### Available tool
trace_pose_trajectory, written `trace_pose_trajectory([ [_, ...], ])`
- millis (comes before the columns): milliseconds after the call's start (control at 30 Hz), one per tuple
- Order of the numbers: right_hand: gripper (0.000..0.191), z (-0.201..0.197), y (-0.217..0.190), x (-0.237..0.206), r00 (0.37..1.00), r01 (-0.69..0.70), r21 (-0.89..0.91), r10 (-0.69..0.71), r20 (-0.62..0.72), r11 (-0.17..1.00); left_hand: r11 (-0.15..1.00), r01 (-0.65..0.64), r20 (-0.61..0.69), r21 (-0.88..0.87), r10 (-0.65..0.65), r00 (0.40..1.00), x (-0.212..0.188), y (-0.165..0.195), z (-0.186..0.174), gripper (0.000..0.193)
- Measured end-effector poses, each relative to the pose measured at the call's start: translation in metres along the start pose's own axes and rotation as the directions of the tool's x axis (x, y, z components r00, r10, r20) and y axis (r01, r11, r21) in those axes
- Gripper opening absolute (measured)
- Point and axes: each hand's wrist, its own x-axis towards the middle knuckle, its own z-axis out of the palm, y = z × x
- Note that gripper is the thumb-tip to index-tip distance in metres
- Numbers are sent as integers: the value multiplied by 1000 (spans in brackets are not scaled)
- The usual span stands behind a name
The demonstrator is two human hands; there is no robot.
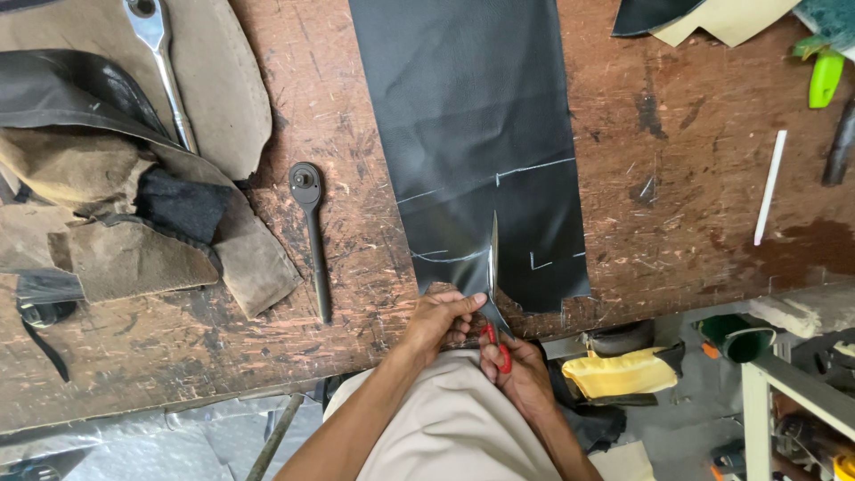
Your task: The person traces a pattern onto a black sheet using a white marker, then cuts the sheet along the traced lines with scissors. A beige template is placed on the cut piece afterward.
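Cutting black leather (476,125) at the bottom middle.
Left hand (441,319) pinches the leather's edge; right hand (517,370) grips red scissors (495,285).

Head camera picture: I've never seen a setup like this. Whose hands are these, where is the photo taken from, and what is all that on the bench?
There is no machine here: a person wears a camera on the head, so you look down at their own two bare hands. The right hand grips red-handled scissors whose blades point away into a long black sheet of leather-like material marked with pale chalk lines. The left hand pinches the sheet's near edge beside the blades. All of this lies on a scratched wooden workbench. To the left are two ratchet wrenches, one dark and one shiny, plus a pile of tan and black scraps. To the right lie a white stick and a green-handled tool.
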Motion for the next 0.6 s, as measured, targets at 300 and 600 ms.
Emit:
trace_pose_trajectory([
  [300, 21, -10, -16, -1, 998, -23, -80, 29, 63, 997, 996, 31, 58, -80, -26, 998, 0, -1, -2, 30],
  [600, 23, -55, -139, 13, 948, -192, -550, 299, 111, 813, 988, 0, 86, -153, 13, 996, 5, -19, 7, 31],
])
